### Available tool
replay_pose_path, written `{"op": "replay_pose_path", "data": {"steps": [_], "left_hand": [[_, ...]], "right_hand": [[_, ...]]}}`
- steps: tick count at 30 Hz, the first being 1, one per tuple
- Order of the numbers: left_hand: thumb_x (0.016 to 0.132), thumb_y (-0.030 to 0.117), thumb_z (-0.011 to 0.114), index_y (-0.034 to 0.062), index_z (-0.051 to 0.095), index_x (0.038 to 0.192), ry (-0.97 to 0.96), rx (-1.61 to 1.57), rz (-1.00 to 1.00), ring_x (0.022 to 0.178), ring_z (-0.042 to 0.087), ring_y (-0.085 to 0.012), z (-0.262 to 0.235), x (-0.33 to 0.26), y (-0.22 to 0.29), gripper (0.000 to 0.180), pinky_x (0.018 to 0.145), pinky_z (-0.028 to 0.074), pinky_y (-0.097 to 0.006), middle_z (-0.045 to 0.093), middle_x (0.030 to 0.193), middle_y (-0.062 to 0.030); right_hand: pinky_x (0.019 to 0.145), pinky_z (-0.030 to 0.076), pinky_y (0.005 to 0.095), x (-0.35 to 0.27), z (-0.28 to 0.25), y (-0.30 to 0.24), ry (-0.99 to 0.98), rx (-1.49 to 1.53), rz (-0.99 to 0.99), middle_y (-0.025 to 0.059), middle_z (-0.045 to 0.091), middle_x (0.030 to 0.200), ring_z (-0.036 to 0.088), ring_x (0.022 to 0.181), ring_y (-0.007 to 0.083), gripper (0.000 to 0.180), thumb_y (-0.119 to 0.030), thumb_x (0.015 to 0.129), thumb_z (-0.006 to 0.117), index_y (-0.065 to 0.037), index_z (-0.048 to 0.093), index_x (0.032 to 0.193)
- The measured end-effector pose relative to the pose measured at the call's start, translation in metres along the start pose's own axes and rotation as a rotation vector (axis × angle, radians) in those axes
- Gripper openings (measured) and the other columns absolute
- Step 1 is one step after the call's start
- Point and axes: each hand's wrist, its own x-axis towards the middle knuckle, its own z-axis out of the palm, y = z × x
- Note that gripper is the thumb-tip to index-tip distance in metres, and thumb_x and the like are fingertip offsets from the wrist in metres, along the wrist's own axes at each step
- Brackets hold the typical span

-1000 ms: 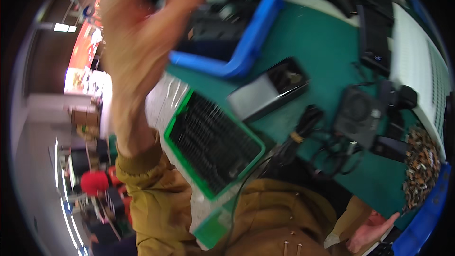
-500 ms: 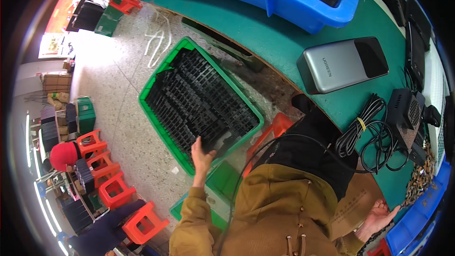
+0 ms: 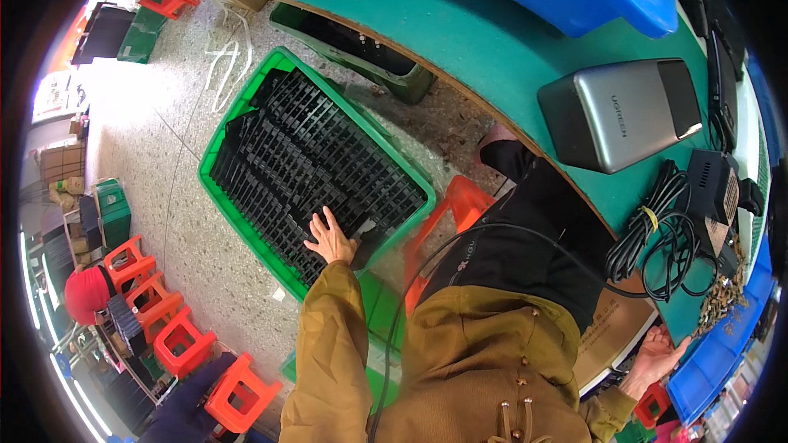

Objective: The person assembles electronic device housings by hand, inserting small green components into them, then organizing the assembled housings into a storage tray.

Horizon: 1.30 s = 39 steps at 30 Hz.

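the left hand (image 3: 331, 239) lies open, fingers spread, on black slotted trays (image 3: 308, 168) near the lower corner of the green crate (image 3: 215, 141) on the floor. the trays' long axis runs along the crate. the right hand (image 3: 657, 354) rests open-palmed under the green bench (image 3: 460, 41) edge, far from the crate. bare floor lies left of the crate.

Green crate (image 3: 246, 107) looks like glossy plastic, the black trays (image 3: 312, 172) inside are matt plastic. Floor at left is rough speckled stone. Grey box (image 3: 620, 115) upper right: brushed metal.
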Motion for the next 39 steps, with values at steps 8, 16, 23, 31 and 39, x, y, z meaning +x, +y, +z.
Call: {"op": "replay_pose_path", "data": {"steps": [8,16,23,31,39], "left_hand": [[0.053,0.027,0.09,0.0157,0.015,0.154,0.08,-0.011,0.052,0.132,0.038,-0.0361,0.0,0.01,0.01,0.127,0.107,0.025,-0.066,0.026,0.149,-0.0196],[0.054,0.03,0.09,0.0159,0.02,0.154,0.109,0.283,0.197,0.107,0.055,-0.0307,0.004,0.027,-0.009,0.123,0.095,0.038,-0.049,0.043,0.137,-0.0182],[0.056,0.028,0.087,0.0168,0.031,0.149,0.15,0.19,0.164,0.101,0.057,-0.0283,0.0,0.016,-0.002,0.109,0.085,0.039,-0.045,0.051,0.119,-0.0111],[0.055,0.032,0.089,0.0175,0.03,0.149,0.085,0.35,0.199,0.111,0.048,-0.0273,0.002,0.035,0.001,0.112,0.088,0.036,-0.056,0.054,0.112,-0.0055],[0.05,0.017,0.079,0.01,0.042,0.137,0.068,0.141,0.449,0.093,0.058,-0.0354,-0.004,0.065,-0.029,0.095,0.076,0.05,-0.043,0.061,0.097,-0.0159]], "right_hand": [[0.087,0.051,0.0317,-0.004,0.007,0.0,-0.101,0.013,0.007,0.0075,0.066,0.113,0.061,0.1,0.0191,0.037,-0.035,0.097,0.059,-0.004,0.061,0.116],[0.078,0.048,0.033,-0.01,0.029,0.004,0.176,0.021,-0.056,0.0075,0.063,0.109,0.057,0.095,0.0206,0.037,-0.037,0.092,0.065,-0.007,0.061,0.113],[0.079,0.048,0.034,-0.01,0.026,0.002,0.183,0.004,-0.068,0.0073,0.064,0.107,0.057,0.095,0.0208,0.034,-0.036,0.093,0.065,-0.007,0.062,0.111],[0.082,0.05,0.0349,-0.003,0.003,-0.003,0.009,-0.03,-0.029,0.0063,0.069,0.111,0.063,0.096,0.0198,0.032,-0.035,0.096,0.06,-0.008,0.064,0.112],[0.08,0.048,0.0365,-0.001,0.01,-0.001,0.131,-0.043,-0.047,0.0085,0.065,0.107,0.059,0.095,0.0221,0.037,-0.038,0.093,0.063,-0.008,0.061,0.115]]}}
